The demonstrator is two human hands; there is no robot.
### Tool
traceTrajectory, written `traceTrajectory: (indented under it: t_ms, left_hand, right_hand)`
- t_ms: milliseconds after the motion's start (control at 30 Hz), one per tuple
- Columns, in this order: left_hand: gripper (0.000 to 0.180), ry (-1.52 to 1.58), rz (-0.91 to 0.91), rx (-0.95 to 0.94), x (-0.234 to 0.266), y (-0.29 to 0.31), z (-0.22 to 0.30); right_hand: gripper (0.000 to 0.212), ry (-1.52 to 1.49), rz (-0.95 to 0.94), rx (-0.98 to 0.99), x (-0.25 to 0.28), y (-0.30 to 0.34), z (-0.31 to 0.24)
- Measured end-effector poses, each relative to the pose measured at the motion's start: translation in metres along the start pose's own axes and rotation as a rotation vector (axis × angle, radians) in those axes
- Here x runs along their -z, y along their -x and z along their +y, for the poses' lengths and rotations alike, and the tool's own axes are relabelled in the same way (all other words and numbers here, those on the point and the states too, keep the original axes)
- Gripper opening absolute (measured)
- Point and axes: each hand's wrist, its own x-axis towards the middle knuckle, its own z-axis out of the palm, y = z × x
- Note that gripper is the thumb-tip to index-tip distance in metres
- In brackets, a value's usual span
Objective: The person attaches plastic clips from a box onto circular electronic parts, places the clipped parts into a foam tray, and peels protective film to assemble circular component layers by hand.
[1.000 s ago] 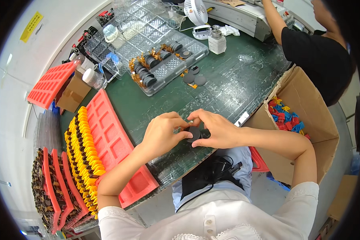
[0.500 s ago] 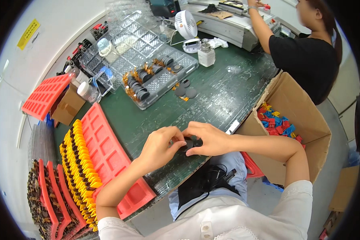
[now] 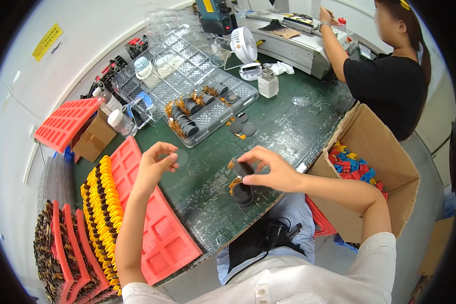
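Note:
My left hand [image 3: 158,164] pinches a thin clear round film [image 3: 184,158] above the green table. My right hand [image 3: 273,169] is closed on a dark round disc [image 3: 245,168] with a short orange flex tail, tilted between thumb and fingers. Just below it a small stack of dark round discs [image 3: 242,196] stands on the table near the front edge, an orange tail showing at its side. Farther back lie several loose grey discs [image 3: 243,128]. Beyond them a clear compartment tray [image 3: 213,119] holds rows of similar discs with orange tails.
A red compartment tray [image 3: 169,240] lies at left beside rows of yellow clips [image 3: 102,213]. A cardboard box [image 3: 390,167] with red, blue and yellow plastic pieces stands at right. A white fan [image 3: 244,44] and a metal-topped bottle [image 3: 268,85] stand behind. A co-worker [image 3: 390,76] is at back right.
My hands were together over the discs. Now my left hand has moved away to the left with the clear film, and my right hand holds a disc up, uncovering the stack below.

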Motion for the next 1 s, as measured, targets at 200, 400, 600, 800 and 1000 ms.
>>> traceTrajectory:
  t_ms: [200, 400, 600, 800, 1000]
  left_hand:
    - [0.011, -0.212, 0.097, 0.154, 0.041, -0.017, -0.039]
    - [0.007, -0.308, 0.174, 0.196, 0.060, -0.046, -0.074]
    - [0.007, -0.243, 0.173, 0.209, 0.060, -0.069, -0.091]
    - [0.010, -0.175, 0.096, 0.204, 0.058, -0.059, -0.082]
    - [0.010, -0.163, 0.044, 0.186, 0.053, -0.049, -0.070]
  right_hand:
    - [0.042, 0.445, 0.062, -0.153, 0.029, -0.019, 0.044]
    - [0.038, 0.847, -0.029, -0.237, 0.062, -0.062, 0.051]
    - [0.048, 1.256, 0.437, -0.334, 0.187, -0.079, 0.107]
    - [0.052, 1.124, 0.190, -0.628, 0.227, -0.061, 0.124]
    - [0.043, 1.068, 0.394, -0.598, 0.220, -0.074, 0.126]
